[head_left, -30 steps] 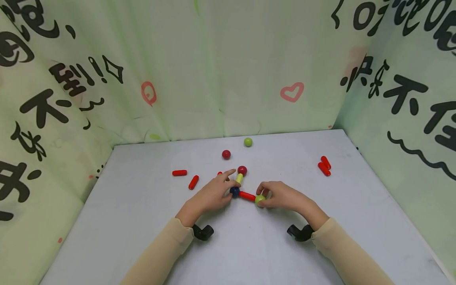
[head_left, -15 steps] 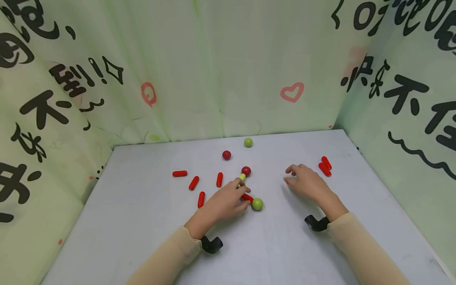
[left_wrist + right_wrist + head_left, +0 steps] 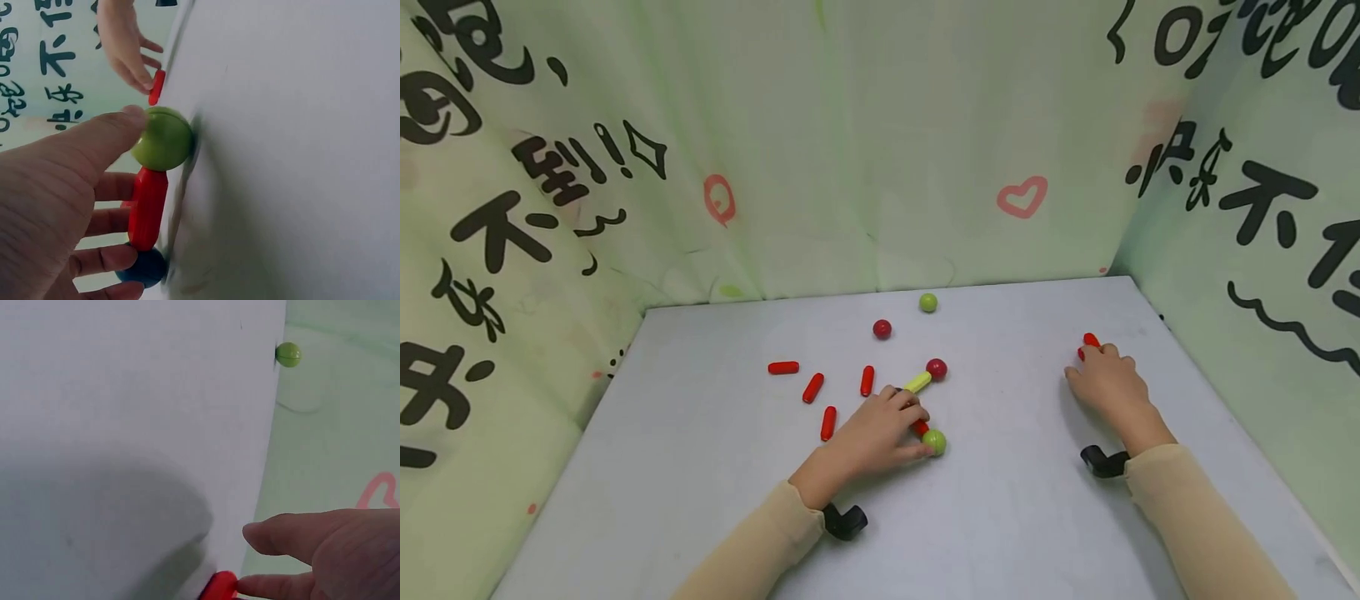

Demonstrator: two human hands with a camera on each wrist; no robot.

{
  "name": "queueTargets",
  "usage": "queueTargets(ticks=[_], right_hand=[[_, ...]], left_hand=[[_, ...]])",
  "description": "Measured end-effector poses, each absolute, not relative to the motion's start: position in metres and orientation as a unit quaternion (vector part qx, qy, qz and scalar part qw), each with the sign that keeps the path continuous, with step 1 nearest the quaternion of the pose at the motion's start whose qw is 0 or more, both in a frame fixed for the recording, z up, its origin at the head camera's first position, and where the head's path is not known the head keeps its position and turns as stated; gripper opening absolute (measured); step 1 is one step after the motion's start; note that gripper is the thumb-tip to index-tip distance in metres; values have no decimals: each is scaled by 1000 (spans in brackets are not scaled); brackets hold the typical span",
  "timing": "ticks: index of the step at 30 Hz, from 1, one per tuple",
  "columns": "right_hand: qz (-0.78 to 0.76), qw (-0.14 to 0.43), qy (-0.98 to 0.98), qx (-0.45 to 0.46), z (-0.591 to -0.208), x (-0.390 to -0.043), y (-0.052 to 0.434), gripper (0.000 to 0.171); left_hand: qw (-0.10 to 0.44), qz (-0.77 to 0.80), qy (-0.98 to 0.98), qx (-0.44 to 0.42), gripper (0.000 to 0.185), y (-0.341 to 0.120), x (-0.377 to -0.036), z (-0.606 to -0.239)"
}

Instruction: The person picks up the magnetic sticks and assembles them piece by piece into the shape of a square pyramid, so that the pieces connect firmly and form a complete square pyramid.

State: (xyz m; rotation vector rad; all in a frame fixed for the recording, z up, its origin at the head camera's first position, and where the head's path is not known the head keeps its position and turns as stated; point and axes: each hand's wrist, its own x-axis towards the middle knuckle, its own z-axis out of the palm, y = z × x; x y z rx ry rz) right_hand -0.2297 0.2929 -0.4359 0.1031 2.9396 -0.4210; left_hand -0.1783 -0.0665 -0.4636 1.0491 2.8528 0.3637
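Red, the far stick [image 3: 1091, 339] is seen in the head view just beyond the right hand [image 3: 1108, 383], ahead and slightly left of its middle, on the bench [image 3: 1000, 517]; the near stick [image 3: 1081, 354] is mostly covered by the fingers. The far stick's long axis is slanted from far left to near right, its near end pointed back at that hand, which is much the nearer one. By the left hand [image 3: 880, 425], the yellow stick [image 3: 918, 382] is pointed away and rightward to a red ball [image 3: 936, 369], while the middle stick [image 3: 920, 427] is pointed nearer and rightward to a green ball [image 3: 934, 442]. In the left wrist view, the green ball is touched by the thumb, and the middle stick and blue ball [image 3: 150, 265] by bent fingers; the middle stick seems held. In the right wrist view, thumb and finger are spread, and a red stick [image 3: 220, 585] is met by one fingertip; no grip is shown.
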Motion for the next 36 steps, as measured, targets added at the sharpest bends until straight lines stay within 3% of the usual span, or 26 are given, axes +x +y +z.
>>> queueTargets(ticks=[6,10,14,18,24,36], right_hand=[[-167,57,984,17,-441,-236,301,42],[-195,76,978,19,-442,-238,297,29],[-219,117,969,10,-443,-236,285,34],[-235,151,960,-31,-445,-231,268,27],[-254,169,947,-103,-443,-213,229,18],[-271,191,917,-223,-444,-189,156,21]], left_hand=[[51,136,924,355,46,-78,-182,-463],[48,147,922,355,44,-83,-182,-463],[44,154,926,343,41,-86,-181,-461],[72,178,929,316,39,-89,-180,-460],[107,223,926,284,41,-89,-178,-460],[111,229,924,285,37,-90,-186,-458]])
